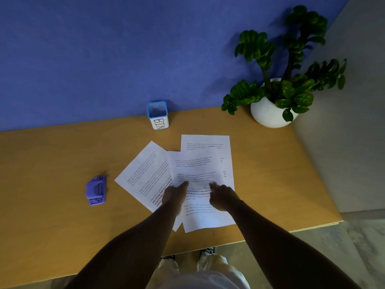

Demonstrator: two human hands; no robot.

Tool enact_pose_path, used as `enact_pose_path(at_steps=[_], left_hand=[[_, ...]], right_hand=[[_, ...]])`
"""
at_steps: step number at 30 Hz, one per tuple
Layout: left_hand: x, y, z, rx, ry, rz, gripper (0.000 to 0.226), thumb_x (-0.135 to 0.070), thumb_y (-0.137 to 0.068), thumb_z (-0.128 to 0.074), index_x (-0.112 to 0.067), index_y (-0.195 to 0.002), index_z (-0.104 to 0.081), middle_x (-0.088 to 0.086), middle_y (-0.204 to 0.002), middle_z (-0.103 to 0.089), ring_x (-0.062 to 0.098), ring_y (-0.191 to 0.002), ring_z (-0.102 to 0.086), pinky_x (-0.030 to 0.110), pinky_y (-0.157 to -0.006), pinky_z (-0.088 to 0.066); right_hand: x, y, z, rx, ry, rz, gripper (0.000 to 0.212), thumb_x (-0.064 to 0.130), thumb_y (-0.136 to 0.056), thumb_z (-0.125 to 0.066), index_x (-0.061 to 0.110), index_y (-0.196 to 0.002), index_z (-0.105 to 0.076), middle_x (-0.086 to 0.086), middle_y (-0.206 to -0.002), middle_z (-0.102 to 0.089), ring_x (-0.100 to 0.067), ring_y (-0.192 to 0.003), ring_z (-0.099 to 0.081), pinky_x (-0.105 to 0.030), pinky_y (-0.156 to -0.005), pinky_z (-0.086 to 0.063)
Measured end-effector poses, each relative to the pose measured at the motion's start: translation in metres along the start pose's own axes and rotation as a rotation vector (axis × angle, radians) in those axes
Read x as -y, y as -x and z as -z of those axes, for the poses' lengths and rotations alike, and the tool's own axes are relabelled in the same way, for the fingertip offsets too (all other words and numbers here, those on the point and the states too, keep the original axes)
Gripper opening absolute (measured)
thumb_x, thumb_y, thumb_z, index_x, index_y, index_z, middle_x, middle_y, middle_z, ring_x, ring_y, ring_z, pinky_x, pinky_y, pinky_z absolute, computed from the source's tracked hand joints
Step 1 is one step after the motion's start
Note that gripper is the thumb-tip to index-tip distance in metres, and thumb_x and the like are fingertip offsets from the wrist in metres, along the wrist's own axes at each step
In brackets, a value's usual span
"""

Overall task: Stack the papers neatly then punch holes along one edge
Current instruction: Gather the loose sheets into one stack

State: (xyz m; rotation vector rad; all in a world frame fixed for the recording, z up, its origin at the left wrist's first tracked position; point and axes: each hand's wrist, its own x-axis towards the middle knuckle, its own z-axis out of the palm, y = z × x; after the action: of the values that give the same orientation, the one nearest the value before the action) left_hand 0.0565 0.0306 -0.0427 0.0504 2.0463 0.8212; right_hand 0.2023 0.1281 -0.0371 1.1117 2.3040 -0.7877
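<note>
Several printed papers (193, 170) lie fanned out and overlapping near the middle of a wooden table (52, 159), not squared up: one sheet angles off to the left, one sits farther back toward the wall, and another runs down toward the near edge of the table. Both bare hands rest on this spread. The left hand (175, 195) lies where the slanted left sheet meets the middle sheet, its fingers (183, 184) held close together and pointing away from the person, their tips at the lower edge of the uppermost middle sheet; whether they are slid under that edge or only pressing on it cannot be told. The right hand (224, 197) lies just right of it, palm down on the sheet that reaches the near edge, fingers lying close together and pointing toward the far left, the tips touching the same middle sheet. The two hands are near each other but apart, with printed paper showing between them. A purple hole punch (95, 190) sits well to the left of the papers, clear of both hands. At the far side, against the blue wall (104, 49), stands a small white container (158, 115) with a blue rim and the letters BIN on its side. In the far right corner a leafy green plant (291, 65) grows from a round white pot (268, 113).
</note>
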Motion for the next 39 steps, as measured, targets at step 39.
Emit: enact_pose_path(at_steps=[39], left_hand=[[0.015,-0.020,0.070,-0.589,0.205,0.309,0.084,-0.046,-0.076,-0.078,-0.007,-0.139,-0.039,0.016,-0.142,-0.044,0.035,-0.129,-0.046,0.047,-0.106,-0.044]], right_hand=[[-0.019,-0.025,0.048,-0.391,-0.835,-0.362,0.021,0.008,-0.082,-0.046,0.019,-0.088,-0.063,-0.001,-0.082,-0.061,-0.018,-0.068,-0.054,-0.021,-0.049,-0.036]])
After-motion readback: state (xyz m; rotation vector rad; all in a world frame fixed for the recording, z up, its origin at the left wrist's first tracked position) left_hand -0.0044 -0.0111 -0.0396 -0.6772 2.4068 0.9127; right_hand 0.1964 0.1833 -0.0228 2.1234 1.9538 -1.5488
